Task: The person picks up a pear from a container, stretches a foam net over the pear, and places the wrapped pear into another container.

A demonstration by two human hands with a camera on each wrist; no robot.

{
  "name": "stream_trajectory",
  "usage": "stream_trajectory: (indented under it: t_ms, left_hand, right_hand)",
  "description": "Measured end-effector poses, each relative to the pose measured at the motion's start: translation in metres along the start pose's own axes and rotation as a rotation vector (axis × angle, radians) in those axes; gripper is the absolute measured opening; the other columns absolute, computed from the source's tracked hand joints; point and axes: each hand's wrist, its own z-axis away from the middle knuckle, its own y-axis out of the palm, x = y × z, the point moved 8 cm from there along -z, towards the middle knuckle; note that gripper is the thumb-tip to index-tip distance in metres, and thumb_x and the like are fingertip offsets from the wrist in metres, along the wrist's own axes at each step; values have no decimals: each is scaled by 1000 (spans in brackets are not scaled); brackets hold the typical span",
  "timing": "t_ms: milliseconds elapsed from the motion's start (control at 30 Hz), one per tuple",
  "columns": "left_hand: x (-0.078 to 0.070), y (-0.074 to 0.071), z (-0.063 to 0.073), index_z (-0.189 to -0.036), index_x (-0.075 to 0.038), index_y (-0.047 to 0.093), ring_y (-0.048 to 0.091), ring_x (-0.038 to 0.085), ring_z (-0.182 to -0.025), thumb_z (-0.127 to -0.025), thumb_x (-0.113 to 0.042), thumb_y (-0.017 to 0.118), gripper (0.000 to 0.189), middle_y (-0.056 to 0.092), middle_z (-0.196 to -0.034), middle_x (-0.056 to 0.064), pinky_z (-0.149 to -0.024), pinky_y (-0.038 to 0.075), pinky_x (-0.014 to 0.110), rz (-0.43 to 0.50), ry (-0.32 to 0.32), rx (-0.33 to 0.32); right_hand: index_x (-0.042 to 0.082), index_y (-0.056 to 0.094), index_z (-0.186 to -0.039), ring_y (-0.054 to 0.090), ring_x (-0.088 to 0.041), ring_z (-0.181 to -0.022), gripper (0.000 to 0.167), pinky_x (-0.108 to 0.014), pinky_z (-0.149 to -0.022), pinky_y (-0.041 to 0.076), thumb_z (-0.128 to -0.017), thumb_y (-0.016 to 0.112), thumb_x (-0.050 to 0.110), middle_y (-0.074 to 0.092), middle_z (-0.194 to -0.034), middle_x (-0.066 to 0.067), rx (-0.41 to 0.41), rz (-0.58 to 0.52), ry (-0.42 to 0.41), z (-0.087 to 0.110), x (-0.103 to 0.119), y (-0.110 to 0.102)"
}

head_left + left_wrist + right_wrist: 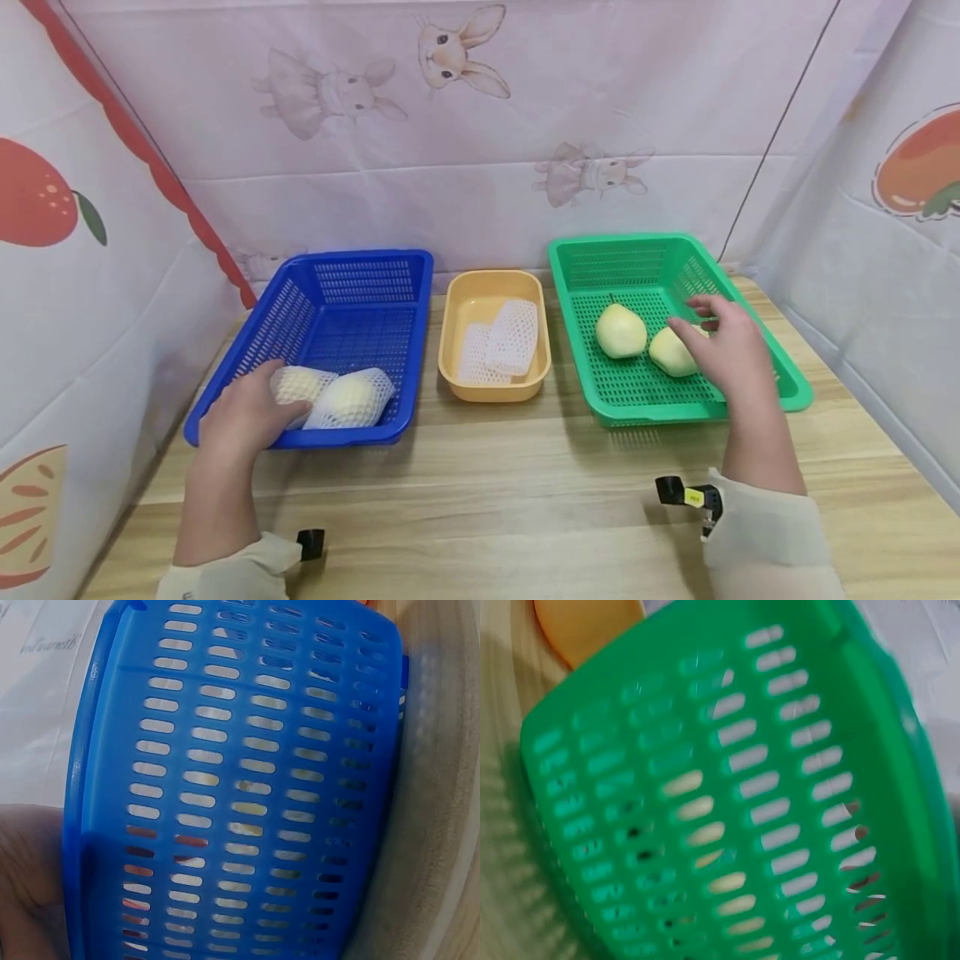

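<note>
In the head view, my left hand (243, 410) is at the near left corner of the blue basket (416, 333), its thumb and fingers around the left end of a pear in white foam netting (300, 385). Its far fingers are partly hidden. Beside that lies a second netted pear (352, 400). Over the green basket (566, 317) my right hand (731, 350) hovers with fingers spread, thumb near a bare pear (671, 352) lying tilted. Another bare pear (621, 332) sits to its left, stem up. Basket walls hide most of both hands in the wrist views.
Between the baskets stands a yellow tray (495, 393) holding white foam nets (513, 337). All three containers rest on a wooden table (480, 500). Printed cloth (480, 200) hangs close behind them and along both sides.
</note>
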Motion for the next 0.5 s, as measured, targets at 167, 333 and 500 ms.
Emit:
stream_trajectory:
  t_ms: [167, 333, 500]
  left_hand:
    - [-2, 1, 2, -154, -1, 24, 27, 61, -131, -88, -56, 65, 95, 28, -149, 38, -94, 28, 80, -11, -8, 18]
    - [-15, -4, 9, -154, -3, 25, 20, 62, -134, -88, -61, 61, 95, 23, -151, 38, -95, 22, 84, -32, 37, -23]
    - [-28, -11, 19, -153, -4, 27, 17, 61, -135, -89, -64, 57, 93, 21, -152, 36, -94, 17, 85, -48, 89, -65]
  right_hand:
    - [2, 44, -143, 46, -49, -121, 66, -65, -91, 43, -97, 54, 49, 47, -136, -32, 109, 68, 46, -4, -21, 7]
    - [5, 29, -153, 31, -57, -133, 77, -72, -98, 34, -97, 53, 52, 33, -150, -34, 272, 120, 94, -6, -33, 20]
    - [7, 19, -157, 20, -59, -137, 86, -75, -103, 26, -95, 54, 55, 21, -155, -34, 399, 153, 112, -5, -37, 32]
